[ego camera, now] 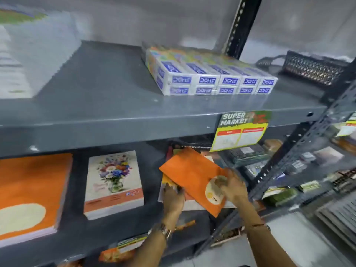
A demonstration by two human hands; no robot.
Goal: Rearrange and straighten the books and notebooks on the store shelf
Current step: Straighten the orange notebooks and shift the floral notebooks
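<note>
Grey metal shelving carries, near the lower shelf's (115, 234) right end, a tilted orange notebook (192, 176) gripped at its near corner by the right hand (234, 187), while the left hand (173, 199) closes on the stack (192, 206) beneath.

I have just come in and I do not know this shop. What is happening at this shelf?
A person is tidying the lower shelf. The right hand holds an orange notebook, tilted over a messy pile, and the left hand steadies the pile's left edge. To the left, a flower-cover notebook stack and a large orange stack already lie flat. Boxed packs sit on the upper shelf.
</note>
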